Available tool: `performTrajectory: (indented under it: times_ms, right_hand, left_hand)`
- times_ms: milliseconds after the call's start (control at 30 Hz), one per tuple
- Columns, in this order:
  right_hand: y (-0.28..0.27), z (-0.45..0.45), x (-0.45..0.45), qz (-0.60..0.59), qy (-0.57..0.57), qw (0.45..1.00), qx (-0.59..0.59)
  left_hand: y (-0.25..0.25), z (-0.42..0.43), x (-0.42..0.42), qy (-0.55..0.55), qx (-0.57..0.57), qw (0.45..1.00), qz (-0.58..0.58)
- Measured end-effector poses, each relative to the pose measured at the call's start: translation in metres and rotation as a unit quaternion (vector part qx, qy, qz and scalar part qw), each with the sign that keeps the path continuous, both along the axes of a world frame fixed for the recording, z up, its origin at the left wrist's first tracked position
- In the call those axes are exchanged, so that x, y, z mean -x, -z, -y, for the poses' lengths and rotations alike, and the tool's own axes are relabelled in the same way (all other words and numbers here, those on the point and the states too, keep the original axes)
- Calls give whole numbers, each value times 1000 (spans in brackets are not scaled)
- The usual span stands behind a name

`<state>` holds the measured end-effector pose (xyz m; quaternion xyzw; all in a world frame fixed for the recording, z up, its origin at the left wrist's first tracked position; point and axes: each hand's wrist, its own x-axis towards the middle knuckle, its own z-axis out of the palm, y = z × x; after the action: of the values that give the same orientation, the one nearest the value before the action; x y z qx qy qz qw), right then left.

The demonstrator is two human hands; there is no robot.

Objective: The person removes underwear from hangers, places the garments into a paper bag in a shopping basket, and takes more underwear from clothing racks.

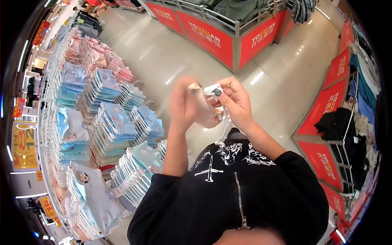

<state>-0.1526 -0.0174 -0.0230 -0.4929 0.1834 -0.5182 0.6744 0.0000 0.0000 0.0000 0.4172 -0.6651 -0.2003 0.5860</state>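
Between my hands, in front of my chest, is a small beige garment, blurred by motion; its exact kind is unclear. My left hand is smeared too, but appears closed on the garment's left side. My right hand pinches the white clip of a hanger, with a round dark piece beside the thumb. From this clip the white plastic hanger hangs down toward my black shirt. The garment's upper edge lies close to the clip; whether it is fastened there I cannot tell.
On my left, a long rack holds rows of small light-blue garments and pink garments on white hangers. Red-panelled bins of clothes stand ahead, and more red bins on my right. Shiny floor runs between them.
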Motion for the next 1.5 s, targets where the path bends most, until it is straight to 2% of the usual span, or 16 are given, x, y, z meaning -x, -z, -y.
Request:
performTrajectory:
  times_ms: [67,100,167,267,367,633,833,1133,1267,1433,1500]
  right_hand:
    - [-2,-7,-3,-19,-27,998,-56]
    - [-5,62,15,-18,-39,999,-30]
    - [-3,85,17,-17,-64,998,-15]
    - [-4,106,17,12,-109,992,-63]
    - [3,129,15,51,-106,992,-44]
    - [12,178,9,66,-96,990,-75]
    - [12,218,-8,62,-94,991,-76]
    - [-3,284,-68,-16,-95,995,-15]
    - [-7,316,-112,-61,-131,989,8]
    - [-1,351,-177,-43,-193,980,2]
    - [3,365,-201,-51,-219,974,10]
  left_hand:
    - [1,-10,-5,-12,24,1000,10]
    - [-4,54,15,-14,26,1000,8]
    - [-12,66,23,-18,-6,1000,3]
    - [-14,81,26,-74,-57,995,28]
    - [-13,104,31,-107,-46,992,41]
    - [-11,151,25,-189,-26,974,121]
    - [-13,190,7,-177,-7,977,115]
    - [-21,252,-56,-147,9,983,105]
    - [-26,272,-95,-209,10,974,89]
    - [-22,289,-149,-271,15,957,105]
    - [-14,297,-173,-270,-3,962,30]
